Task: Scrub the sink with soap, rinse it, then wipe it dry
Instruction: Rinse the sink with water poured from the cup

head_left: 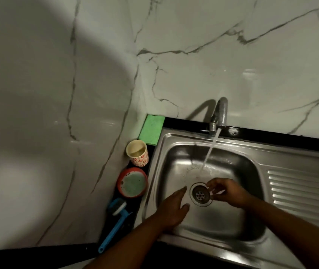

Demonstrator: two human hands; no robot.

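Grey-veined white marble wall (193,35) behind and to the left, left portion in shadow. Stainless steel sink (222,220) set into a black counter (271,135), basin at centre, ribbed drainboard (300,191) to its right. Basin floor wet and glossy, with a splash patch at the far side. Both forearms reaching in from the lower edge of the view. Left hand (174,208) low inside the basin, just left of the drain (200,194), fingers straight and together, thumb spread, holding nothing; contact with the steel not resolvable. Right hand (228,193) just right of the drain, fingers curled toward its rim, fingertips close together; cannot tell whether something small pinched there or nothing at all. Chrome tap (220,115) mounted at the back rim, spout curved forward, running. Water stream (211,150) falling at a slant, landing on the basin floor beyond the drain, near the right hand but apart from it. Along the counter strip left of the sink, from back to front: green sponge (152,130) lying flat in the corner against the wall; round red tub (132,182) with pale green contents, open; cream cup (137,153) with red flower print, upright, between sponge and tub; blue-handled brush (116,220) lying flat, head near the tub, handle pointing toward the front edge. Lighting dim.
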